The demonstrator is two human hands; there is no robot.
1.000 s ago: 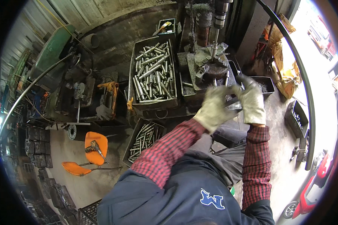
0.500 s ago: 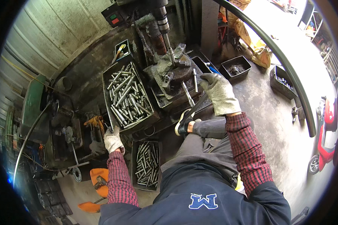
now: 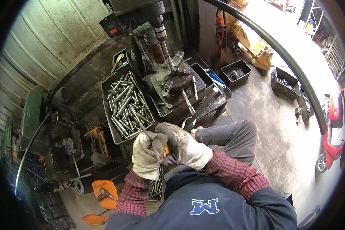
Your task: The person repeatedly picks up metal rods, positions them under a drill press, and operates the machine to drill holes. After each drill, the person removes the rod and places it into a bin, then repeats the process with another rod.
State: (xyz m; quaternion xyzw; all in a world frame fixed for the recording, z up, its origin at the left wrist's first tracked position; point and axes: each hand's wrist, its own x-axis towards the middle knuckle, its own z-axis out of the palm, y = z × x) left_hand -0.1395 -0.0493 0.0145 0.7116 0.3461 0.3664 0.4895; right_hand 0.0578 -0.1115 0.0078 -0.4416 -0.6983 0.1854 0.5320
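My left hand (image 3: 146,155), in a pale work glove with a dark grey-stained palm, is closed around a thin grey metal rod (image 3: 144,129) that sticks up past its fingers. Against it sits my right hand (image 3: 186,147), in a similar glove, with its fingers curled in. Between the two shows a small orange-yellow piece (image 3: 166,150); whether it belongs to the rod is hidden. Both hands are low in front of my body, at the near corner of a dark bin (image 3: 122,141) heaped with shiny metal pins (image 3: 122,101). Under them, a second bin of pins (image 3: 156,188) is mostly covered.
Ahead stands a drill press whose bit (image 3: 166,55) points down at a chip-covered fixture (image 3: 176,78). A black lever bar (image 3: 206,101) slants toward my foot. To the right are a small dark bin (image 3: 235,78) and another bin (image 3: 285,92); an orange seat (image 3: 105,188) lies lower left.
My left hand has left the pin bin's corner and moved right. My right hand has come down and left from beside the fixture. Both now meet, with a thin rod in the left.
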